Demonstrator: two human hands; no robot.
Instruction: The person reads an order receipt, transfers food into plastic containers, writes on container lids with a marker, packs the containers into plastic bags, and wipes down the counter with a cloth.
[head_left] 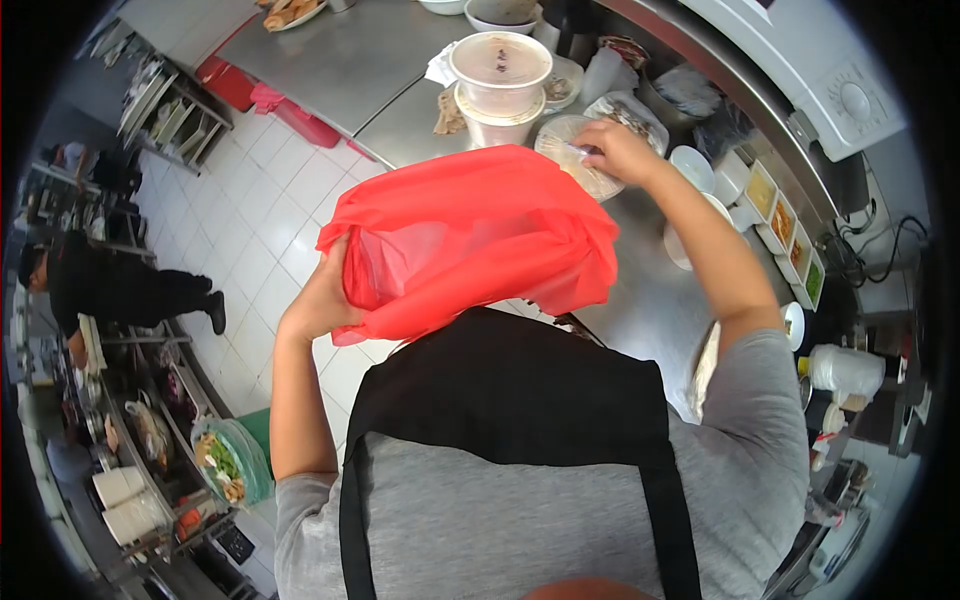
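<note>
Right hand [628, 155], upper right of centre, fingers curled at clear-wrapped round container [554, 138]; firm grip or mere touch, cannot tell. Container sits just beside red bag's [455, 200] upper-right edge, right hand nearer. Left hand [318, 298], left of centre, grips bag's left end. Bag: mouth open, long axis across frame, thin, creased.

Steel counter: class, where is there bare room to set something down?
Bare steel counter shows between the top-left plate and stacked tubs, and between the red bag and condiment containers. It is crowded around the right hand and along the back.
</note>
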